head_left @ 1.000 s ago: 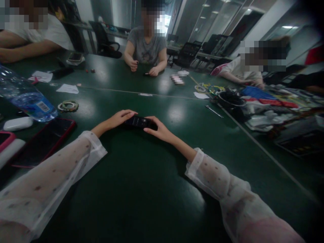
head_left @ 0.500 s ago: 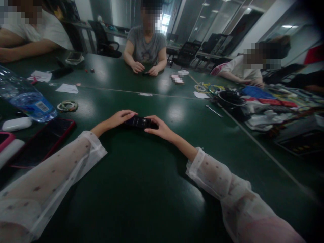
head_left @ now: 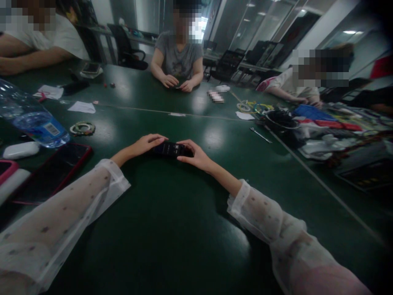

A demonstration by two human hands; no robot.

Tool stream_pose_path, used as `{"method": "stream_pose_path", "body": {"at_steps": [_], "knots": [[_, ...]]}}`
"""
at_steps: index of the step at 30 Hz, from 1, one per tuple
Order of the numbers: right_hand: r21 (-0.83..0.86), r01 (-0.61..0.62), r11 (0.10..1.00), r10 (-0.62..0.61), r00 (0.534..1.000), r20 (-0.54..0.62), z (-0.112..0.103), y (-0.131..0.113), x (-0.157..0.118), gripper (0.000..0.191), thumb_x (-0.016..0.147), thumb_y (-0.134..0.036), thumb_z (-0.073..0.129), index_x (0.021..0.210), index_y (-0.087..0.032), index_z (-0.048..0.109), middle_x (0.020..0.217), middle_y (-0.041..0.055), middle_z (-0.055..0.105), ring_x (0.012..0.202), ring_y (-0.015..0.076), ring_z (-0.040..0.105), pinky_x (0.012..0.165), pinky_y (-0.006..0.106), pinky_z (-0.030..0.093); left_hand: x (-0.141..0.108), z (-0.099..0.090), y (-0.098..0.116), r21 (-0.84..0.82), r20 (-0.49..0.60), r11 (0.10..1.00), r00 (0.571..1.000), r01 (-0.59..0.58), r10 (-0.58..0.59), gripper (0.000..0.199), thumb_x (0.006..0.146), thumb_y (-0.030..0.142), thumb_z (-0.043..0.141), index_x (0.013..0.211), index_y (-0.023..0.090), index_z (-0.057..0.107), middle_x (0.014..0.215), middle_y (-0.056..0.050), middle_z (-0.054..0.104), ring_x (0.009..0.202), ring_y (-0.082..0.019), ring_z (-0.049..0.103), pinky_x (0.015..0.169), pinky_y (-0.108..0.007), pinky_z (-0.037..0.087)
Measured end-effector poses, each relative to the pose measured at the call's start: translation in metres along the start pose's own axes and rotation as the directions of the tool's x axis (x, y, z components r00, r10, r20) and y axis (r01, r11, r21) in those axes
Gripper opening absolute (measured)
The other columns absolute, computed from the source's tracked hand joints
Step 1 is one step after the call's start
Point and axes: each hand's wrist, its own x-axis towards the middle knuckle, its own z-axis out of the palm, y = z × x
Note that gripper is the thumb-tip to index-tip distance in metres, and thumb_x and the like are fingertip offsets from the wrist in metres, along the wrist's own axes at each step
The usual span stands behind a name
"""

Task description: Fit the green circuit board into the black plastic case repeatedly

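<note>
In the middle of the green table a small black rectangular thing (head_left: 168, 149) with pale print-like marks lies between my hands; its exact kind cannot be made out. My left hand (head_left: 147, 143) grips its left end, thumb along the upper edge. Around the right end curve the thumb and fingers of my right hand (head_left: 195, 156). The hands partly cover both ends. Sheer white sleeves with dark stars reach to my forearms.
To the left are a water bottle (head_left: 37, 119), a red-edged phone (head_left: 58, 172), a white case (head_left: 21, 150) and a beaded bracelet (head_left: 82, 129). A wrench (head_left: 260, 135) lies right, near piled cables (head_left: 279, 119). Several people sit around the table (head_left: 172, 229).
My hands keep their hold on the black thing, with almost no movement. The view has shifted very slightly. Across the table, the person in grey has moved their fingers a little.
</note>
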Motion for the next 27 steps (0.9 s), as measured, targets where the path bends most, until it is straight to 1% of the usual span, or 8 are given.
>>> {"method": "stream_pose_path", "body": {"at_steps": [4,8,11,14,17,21,27], "knots": [[-0.001,0.002,1.000,-0.002,1.000,-0.001,-0.001,-0.001,0.000,0.058,0.080,-0.047,0.084,0.129,-0.028,0.058,0.129,0.0074,0.065,0.120,0.0290,0.063,0.110,0.057,0.047,0.001,0.000,-0.003,-0.019,0.009,1.000,1.000,-0.006,0.007,0.058,0.099,0.065,0.042,0.133,0.025,0.067,0.139,-0.009,0.065,0.129,-0.031,0.056,0.110,-0.048,0.041],[0.019,0.009,1.000,-0.009,1.000,0.014,-0.001,-0.002,-0.001,0.057,0.081,-0.046,0.083,0.130,-0.028,0.057,0.131,0.0076,0.064,0.122,0.0289,0.062,0.109,0.056,0.048,-0.001,-0.002,0.003,-0.094,0.037,0.996,0.999,0.007,-0.003,0.059,0.097,0.065,0.046,0.132,0.023,0.067,0.138,-0.009,0.065,0.126,-0.031,0.058,0.109,-0.047,0.043],[0.029,0.008,1.000,-0.008,1.000,0.010,-0.001,-0.002,-0.001,0.056,0.082,-0.044,0.083,0.129,-0.028,0.057,0.130,0.0075,0.065,0.122,0.0286,0.063,0.109,0.055,0.048,-0.001,-0.003,0.009,-0.149,0.056,0.989,0.998,0.014,-0.006,0.057,0.096,0.064,0.049,0.130,0.022,0.068,0.138,-0.009,0.065,0.123,-0.030,0.060,0.107,-0.046,0.044],[0.030,0.022,0.999,-0.022,1.000,0.000,-0.001,-0.001,-0.001,0.055,0.082,-0.043,0.083,0.129,-0.028,0.058,0.127,0.0072,0.066,0.121,0.0285,0.063,0.110,0.055,0.046,-0.001,-0.003,0.009,-0.179,0.063,0.984,0.998,0.006,0.005,0.056,0.096,0.063,0.051,0.129,0.022,0.069,0.136,-0.009,0.066,0.124,-0.030,0.060,0.108,-0.046,0.044],[0.019,0.031,0.999,-0.031,1.000,0.001,-0.001,0.001,-0.001,0.055,0.082,-0.044,0.082,0.129,-0.029,0.057,0.128,0.0070,0.066,0.122,0.0284,0.062,0.111,0.055,0.046,0.001,-0.001,0.005,-0.177,0.063,0.984,0.998,0.006,0.005,0.056,0.096,0.062,0.050,0.130,0.022,0.069,0.136,-0.010,0.066,0.124,-0.031,0.060,0.108,-0.047,0.044],[0.022,0.012,1.000,-0.012,1.000,-0.003,-0.001,0.002,-0.001,0.057,0.082,-0.045,0.082,0.129,-0.029,0.057,0.128,0.0068,0.066,0.122,0.0284,0.062,0.112,0.055,0.045,0.001,0.000,0.002,-0.142,0.037,0.990,0.999,0.019,-0.014,0.057,0.096,0.063,0.050,0.131,0.022,0.068,0.137,-0.010,0.066,0.125,-0.032,0.059,0.110,-0.048,0.042],[0.034,0.008,0.999,-0.008,1.000,-0.001,-0.001,0.006,0.000,0.059,0.082,-0.045,0.082,0.132,-0.029,0.055,0.122,0.0060,0.067,0.119,0.0277,0.063,0.110,0.054,0.046,0.001,0.000,0.004,-0.130,0.040,0.990,0.998,0.050,-0.045,0.061,0.094,0.066,0.051,0.135,0.024,0.066,0.139,-0.009,0.064,0.127,-0.033,0.058,0.109,-0.048,0.043]]}}
